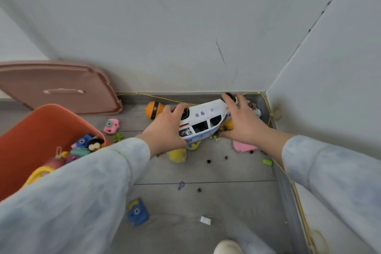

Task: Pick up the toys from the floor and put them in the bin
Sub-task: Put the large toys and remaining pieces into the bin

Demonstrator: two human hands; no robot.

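A white and blue toy police car [204, 120] is tilted on its side above the floor near the room's corner. My left hand [167, 128] grips its front end and my right hand [242, 121] grips its rear end. The orange bin [39, 128] stands at the left and holds several toys. On the floor lie an orange and black toy [153, 109], a pink camera toy [111, 126], a yellow plush [176, 155], a pink flat piece [243, 146] and a blue camera toy [137, 212].
The bin's pink lid [57, 86] leans on the wall behind the bin. Walls meet in a corner at the right, with a yellow cord [296, 194] along the skirting. Small dark bits [209, 161] and a white scrap [205, 220] dot the grey floor. My shoe [227, 246] shows at the bottom.
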